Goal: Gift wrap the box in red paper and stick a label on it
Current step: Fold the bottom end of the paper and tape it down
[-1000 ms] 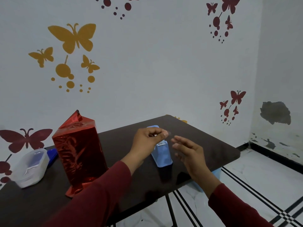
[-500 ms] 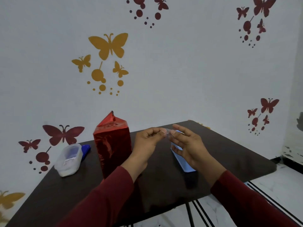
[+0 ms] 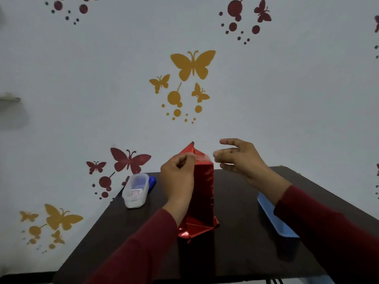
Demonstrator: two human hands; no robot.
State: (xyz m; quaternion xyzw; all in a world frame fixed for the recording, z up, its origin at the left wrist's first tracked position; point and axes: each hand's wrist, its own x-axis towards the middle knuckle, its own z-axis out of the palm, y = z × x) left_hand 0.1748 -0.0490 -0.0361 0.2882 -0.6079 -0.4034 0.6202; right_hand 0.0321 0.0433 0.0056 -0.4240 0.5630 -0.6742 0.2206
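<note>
Two hands: left hand pinches clear tape at box top; right hand fingers spread, empty.
Box: upright mid-table.
Handling: foil looks slippery, crinkly; steady its sides.

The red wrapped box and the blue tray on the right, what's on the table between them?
Nothing: in the head view, only bare dark table separates the red wrapped box from the blue tray.
</note>
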